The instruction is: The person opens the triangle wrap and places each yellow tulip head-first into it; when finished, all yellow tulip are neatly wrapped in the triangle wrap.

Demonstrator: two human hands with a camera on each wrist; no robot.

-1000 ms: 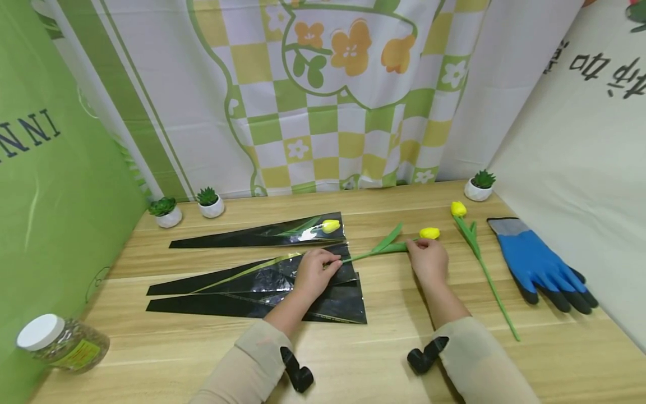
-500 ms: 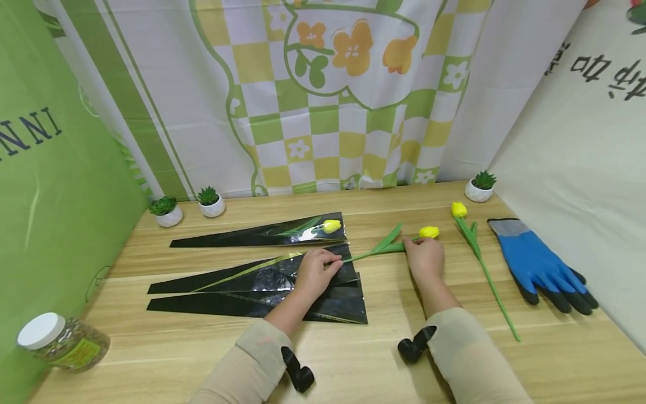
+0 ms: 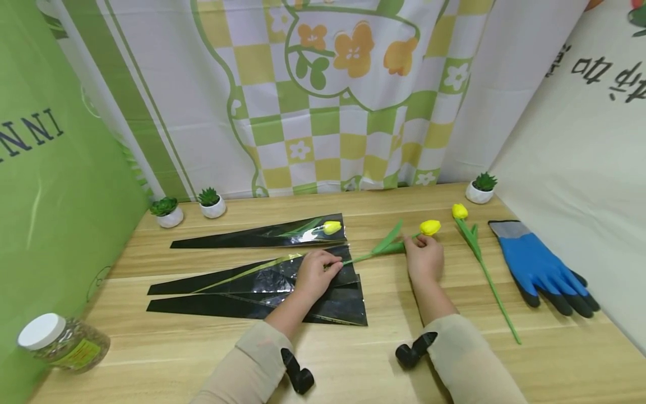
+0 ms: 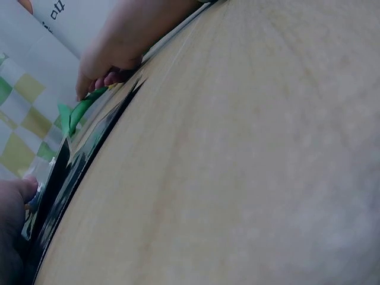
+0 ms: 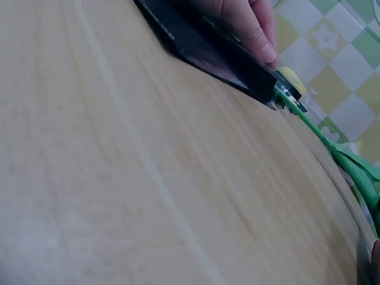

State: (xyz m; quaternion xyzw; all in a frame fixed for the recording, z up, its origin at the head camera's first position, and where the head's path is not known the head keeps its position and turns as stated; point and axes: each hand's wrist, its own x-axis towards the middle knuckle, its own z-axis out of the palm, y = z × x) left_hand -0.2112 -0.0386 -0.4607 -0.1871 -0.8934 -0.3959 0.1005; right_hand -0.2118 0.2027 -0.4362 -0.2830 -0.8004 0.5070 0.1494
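My right hand (image 3: 425,261) pinches a yellow artificial tulip (image 3: 430,227) by its green stem, just below the bloom. The stem's lower end points left, into the mouth of a black flower sleeve (image 3: 242,279) with a clear shiny front. At that mouth my left hand (image 3: 315,275) pinches the sleeve's edge between thumb and fingers; its palm hides part of the sleeve. In the right wrist view the stem (image 5: 306,122) meets the sleeve's edge beside the left fingertips (image 5: 267,53). A second black sleeve (image 3: 333,303) lies partly underneath, nearer the body.
Behind lies another sleeve (image 3: 227,240) with a yellow tulip (image 3: 331,227) inside. To the right are a loose tulip (image 3: 481,264) and a blue work glove (image 3: 537,261). A white-lidded jar (image 3: 65,343) lies at left. Small potted plants (image 3: 212,203) line the back edge.
The right hand has shifted slightly left, and the bloom it holds has lifted a little. The left hand and the sleeves look unchanged.
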